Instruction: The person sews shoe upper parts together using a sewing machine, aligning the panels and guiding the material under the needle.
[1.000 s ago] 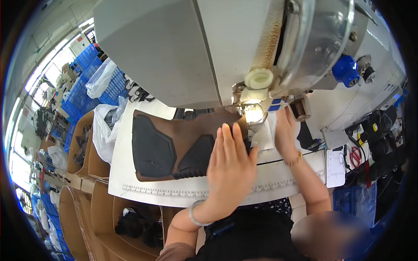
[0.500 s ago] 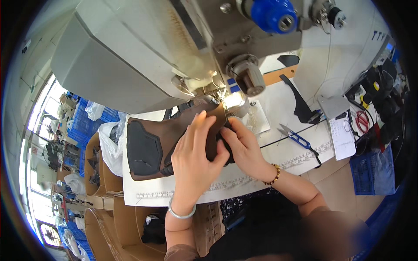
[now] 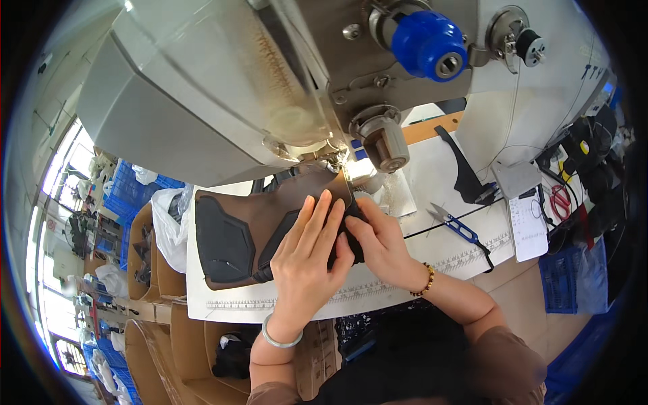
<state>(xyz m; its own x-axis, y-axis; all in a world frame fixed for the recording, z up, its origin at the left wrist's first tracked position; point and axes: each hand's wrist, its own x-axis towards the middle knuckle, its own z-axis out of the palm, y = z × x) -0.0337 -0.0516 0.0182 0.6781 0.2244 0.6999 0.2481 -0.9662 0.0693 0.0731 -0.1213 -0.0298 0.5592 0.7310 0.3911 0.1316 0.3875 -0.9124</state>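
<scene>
Half a second ago the left hand (image 3: 307, 260) had its fingers raised and bunched over the brown-and-black panel (image 3: 266, 219); now they lie flatter and straighter, pressed close together with the thumb apart, spread palm down on the panel's right part. The right hand (image 3: 385, 246), which a second ago was off to the right beyond the panel, is at its right edge, thumb and fingers curled against the black border; whether they pinch the edge cannot be told, as the fingertips are partly hidden. The hands sit just beside each other, fingers and thumbs nearly meeting. As I judge it, the panel is thus steadied from above and from the side, near the lit stitching area.

The panel lies on the white worktop (image 3: 432, 251), left of centre in the frame, under the lower edge of the sewing machine (image 3: 189, 101). Its long axis runs left to right, tilting slightly up toward the right. The wide end with the black angular patch (image 3: 226, 236) points to the left of the frame; the other end points toward the bright lamp (image 3: 364, 172) near centre, its top corner close to the needle area
</scene>
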